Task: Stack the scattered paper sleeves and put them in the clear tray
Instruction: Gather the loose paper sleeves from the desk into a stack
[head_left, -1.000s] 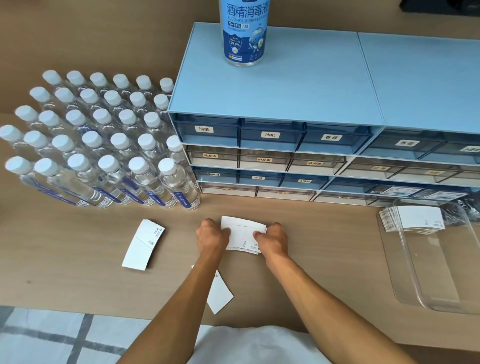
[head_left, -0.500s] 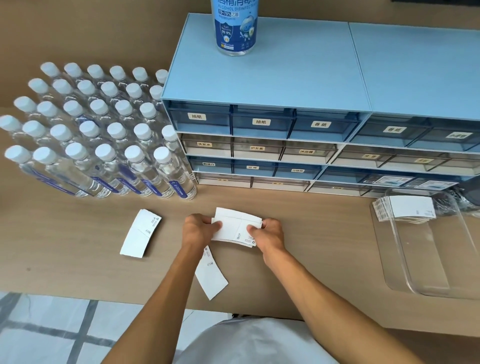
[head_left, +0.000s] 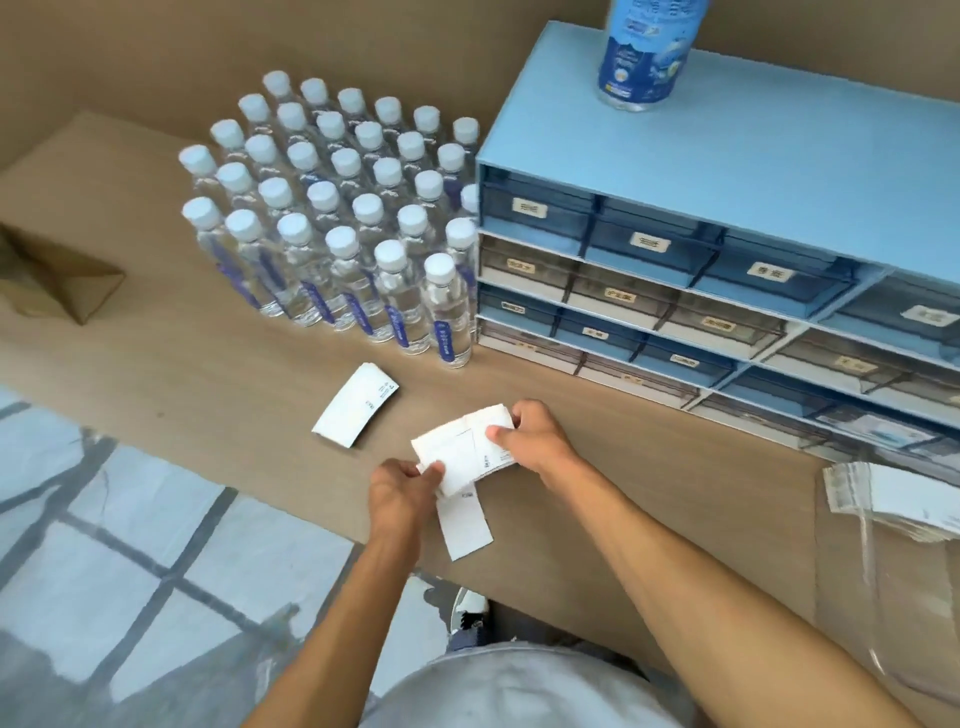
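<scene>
Both hands hold a small stack of white paper sleeves (head_left: 464, 452) just above the wooden table. My left hand (head_left: 402, 488) pinches its lower left corner and my right hand (head_left: 530, 435) grips its right end. Under the stack a single sleeve (head_left: 465, 530) lies flat near the table's front edge. Another sleeve (head_left: 356, 405) lies to the left, in front of the bottles. The clear tray (head_left: 883, 597) sits at the far right, with a stack of sleeves (head_left: 898, 499) at its far end.
A block of several water bottles (head_left: 337, 228) stands at the back left. A blue drawer cabinet (head_left: 727, 249) fills the back right, with a disinfectant bottle (head_left: 644, 52) on top. A cardboard box (head_left: 52, 280) lies at the far left. The table's front edge runs close under my hands.
The view has swung left and tilted. My hands have turned the stack at an angle and drawn it nearer the front edge, over the single sleeve. Both loose sleeves have stayed put.
</scene>
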